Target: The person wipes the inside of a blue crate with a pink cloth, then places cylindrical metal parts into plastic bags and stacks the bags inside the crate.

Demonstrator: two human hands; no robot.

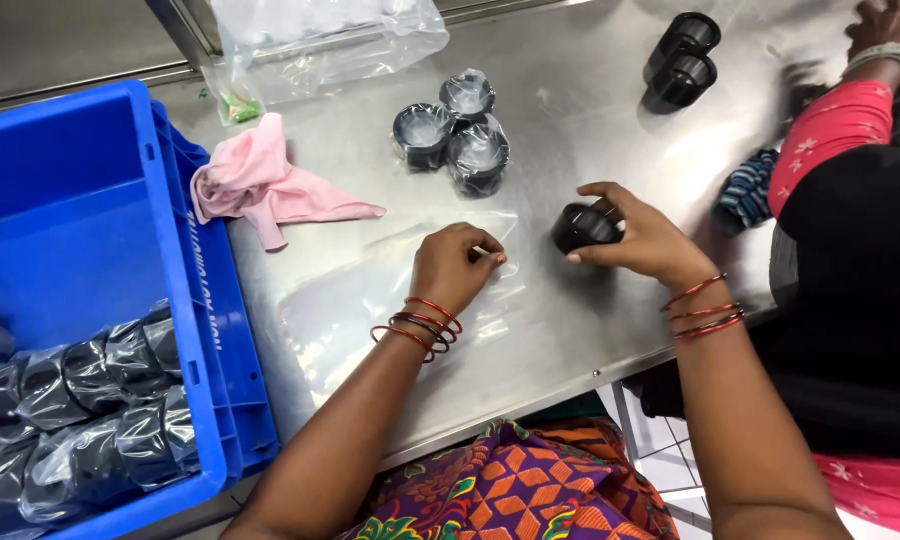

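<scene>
My right hand (642, 238) grips a short black cylindrical part (582, 226) that rests on the steel table (570, 110). My left hand (454, 268) pinches the edge of a clear plastic bag (370, 300) lying flat on the table, a little left of the part. Red and dark bangles ring both of my wrists. Three black parts wrapped in clear plastic (452, 132) stand together beyond my hands.
A blue crate (65, 215) at the left holds several bagged black parts (80, 410). A pink cloth (265, 185) and a large clear bag (315, 40) lie at the back. Two bare black parts (682, 60) stand far right, near a co-worker's arm (835, 125) and striped cloth (748, 195).
</scene>
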